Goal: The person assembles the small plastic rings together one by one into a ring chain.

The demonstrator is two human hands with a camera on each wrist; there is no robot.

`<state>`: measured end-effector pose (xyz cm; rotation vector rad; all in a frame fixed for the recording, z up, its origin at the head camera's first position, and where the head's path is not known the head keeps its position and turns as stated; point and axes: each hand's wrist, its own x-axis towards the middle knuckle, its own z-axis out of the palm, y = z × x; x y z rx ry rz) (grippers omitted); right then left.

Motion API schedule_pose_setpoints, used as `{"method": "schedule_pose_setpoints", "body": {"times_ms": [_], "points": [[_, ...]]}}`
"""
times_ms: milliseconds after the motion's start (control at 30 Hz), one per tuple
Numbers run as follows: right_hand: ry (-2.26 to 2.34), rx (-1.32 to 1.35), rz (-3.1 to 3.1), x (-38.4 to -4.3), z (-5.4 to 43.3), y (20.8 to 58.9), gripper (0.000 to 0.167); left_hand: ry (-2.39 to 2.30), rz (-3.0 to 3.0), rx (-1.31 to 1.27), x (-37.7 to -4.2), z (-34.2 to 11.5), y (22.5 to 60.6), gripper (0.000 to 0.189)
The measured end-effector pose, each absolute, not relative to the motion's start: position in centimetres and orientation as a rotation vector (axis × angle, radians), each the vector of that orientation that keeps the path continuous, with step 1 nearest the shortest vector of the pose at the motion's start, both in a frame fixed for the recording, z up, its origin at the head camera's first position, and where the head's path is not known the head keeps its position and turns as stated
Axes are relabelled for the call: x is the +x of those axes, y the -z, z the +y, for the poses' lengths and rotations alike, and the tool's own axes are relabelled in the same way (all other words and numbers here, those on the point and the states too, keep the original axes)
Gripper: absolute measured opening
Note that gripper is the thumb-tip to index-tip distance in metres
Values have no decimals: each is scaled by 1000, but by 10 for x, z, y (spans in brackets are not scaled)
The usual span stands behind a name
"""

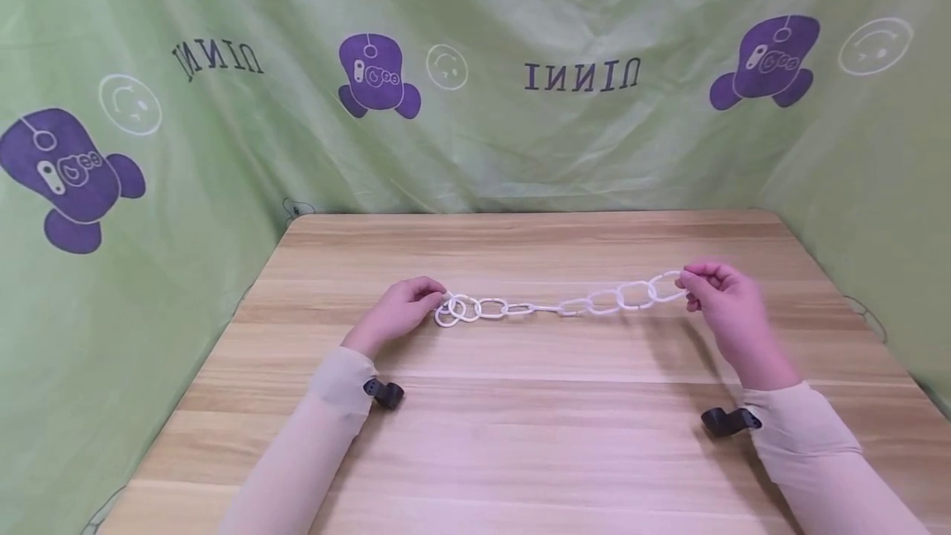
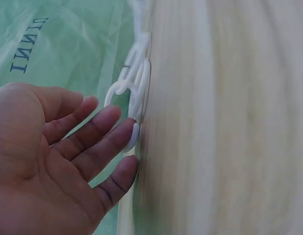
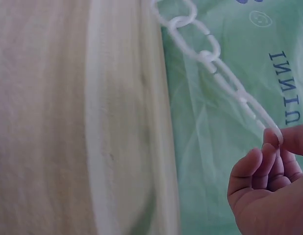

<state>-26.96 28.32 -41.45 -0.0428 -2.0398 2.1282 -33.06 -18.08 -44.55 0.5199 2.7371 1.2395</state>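
A white plastic chain (image 1: pixel 547 309) of oval links stretches between the hands. My right hand (image 1: pixel 731 304) pinches the chain's right end link between thumb and fingers, holding that end raised above the wooden table (image 1: pixel 535 436). Links slope away from the pinch in the right wrist view, where the last link (image 3: pixel 262 115) meets the fingertips. On the left, my left hand (image 1: pixel 397 308) is at the other end, where a few links bunch together. Its fingers (image 2: pixel 112 142) are loosely extended in the left wrist view, fingertips right at the chain (image 2: pixel 137 83).
A green curtain (image 1: pixel 475 155) with purple cartoon prints hangs behind the table and along both sides. Small black devices sit at the left cuff (image 1: pixel 342 378) and the right cuff (image 1: pixel 795 415). A thin cable (image 1: pixel 297 207) shows by the table's far left corner.
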Motion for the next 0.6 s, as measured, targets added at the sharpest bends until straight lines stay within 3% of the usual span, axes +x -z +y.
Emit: {"method": "schedule_pose_setpoints", "body": {"times_ms": [433, 600], "points": [[-2060, -63, -2203, -272, 273, 424, 12, -1350, 2481, 604, -321, -159, 443, 18], [-2051, -97, -2211, -275, 281, 426, 13, -1324, 2549, 522, -324, -168, 450, 18]]}}
